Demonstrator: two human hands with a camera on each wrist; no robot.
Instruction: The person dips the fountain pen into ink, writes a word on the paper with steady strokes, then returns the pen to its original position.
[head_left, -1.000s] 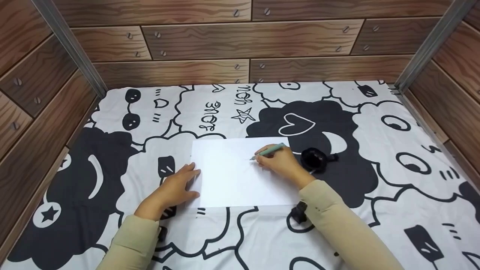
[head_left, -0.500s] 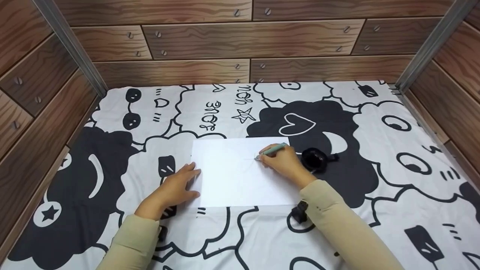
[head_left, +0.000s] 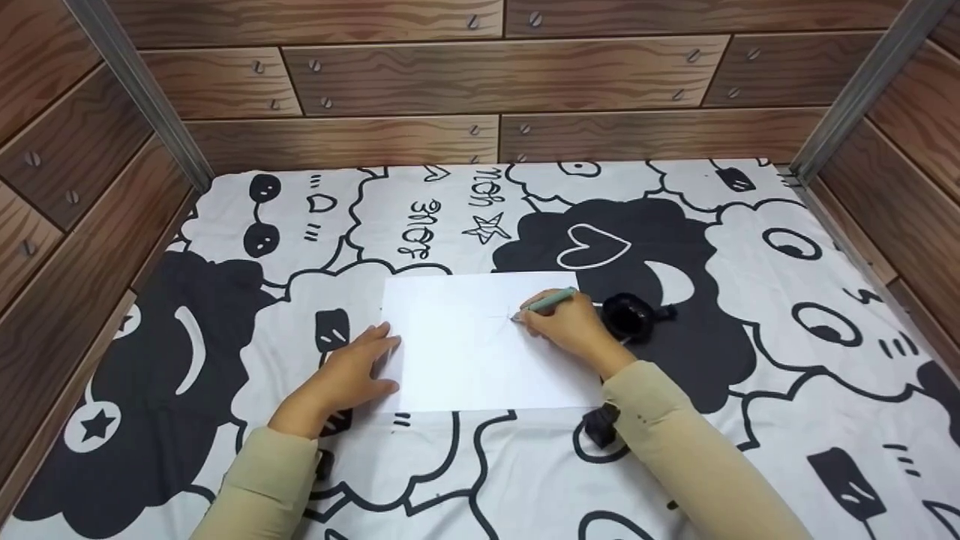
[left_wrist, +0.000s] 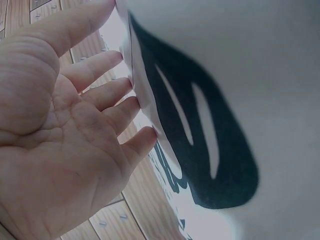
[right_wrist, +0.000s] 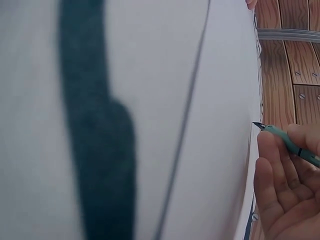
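The right hand point(head_left: 566, 324) pinches the pen point(head_left: 551, 300) low, presumably for control; the left hand point(head_left: 351, 375), loosely spread, touches the paper point(head_left: 457, 345) (steadying it, I judge).

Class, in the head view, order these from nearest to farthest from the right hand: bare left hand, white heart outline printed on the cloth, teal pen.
1. Teal pen: held in the right hand.
2. White heart outline: on black-and-white cloth, beyond the right hand.
3. Bare left hand: at the white paper's left edge.
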